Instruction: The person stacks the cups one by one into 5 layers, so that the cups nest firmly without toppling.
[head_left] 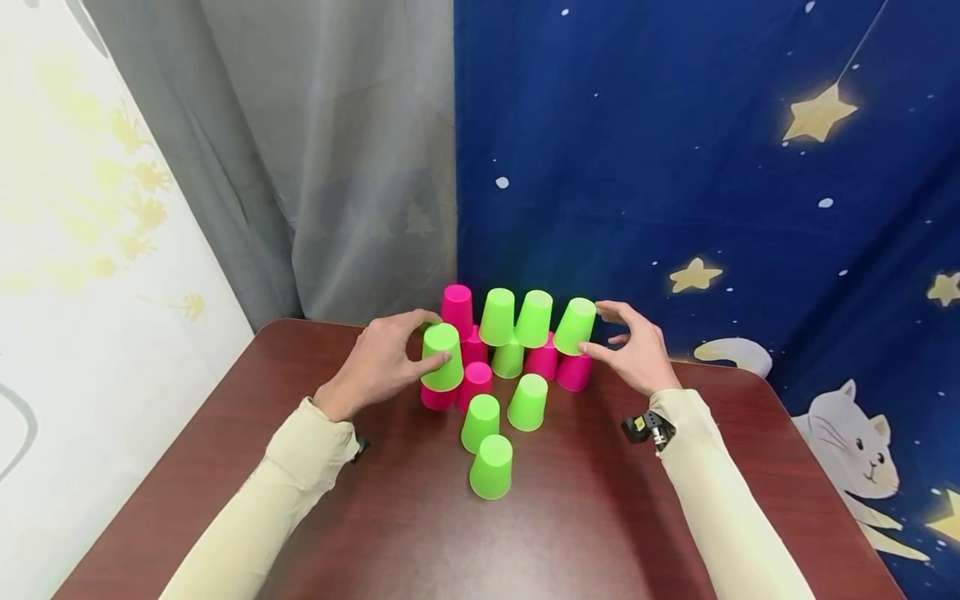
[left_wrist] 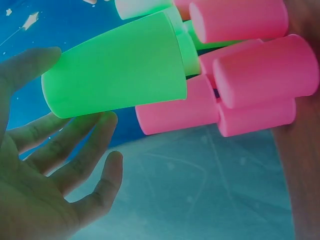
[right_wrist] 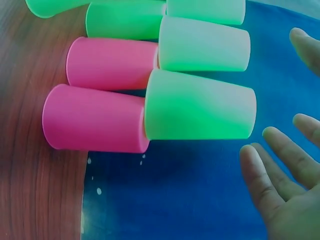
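My left hand [head_left: 377,365] holds an upside-down green cup [head_left: 442,358] between thumb and fingers. In the left wrist view, that green cup [left_wrist: 117,67] overlaps other cups behind it. A pink cup [head_left: 438,398] shows just below it in the head view. At the right end of the stacked row, my right hand [head_left: 639,348] is spread beside a green cup [head_left: 575,327]. The right wrist view shows a gap between those fingertips and the green cup [right_wrist: 200,107], which stands upside down on a pink cup [right_wrist: 95,120].
Two more green cups [head_left: 497,318] [head_left: 534,320] and a pink cup [head_left: 457,308] top the back row. Nearer stand a pink cup [head_left: 476,386] and green cups [head_left: 528,403] [head_left: 481,424] [head_left: 491,468]. Curtains [head_left: 600,167] hang behind the brown table [head_left: 405,517].
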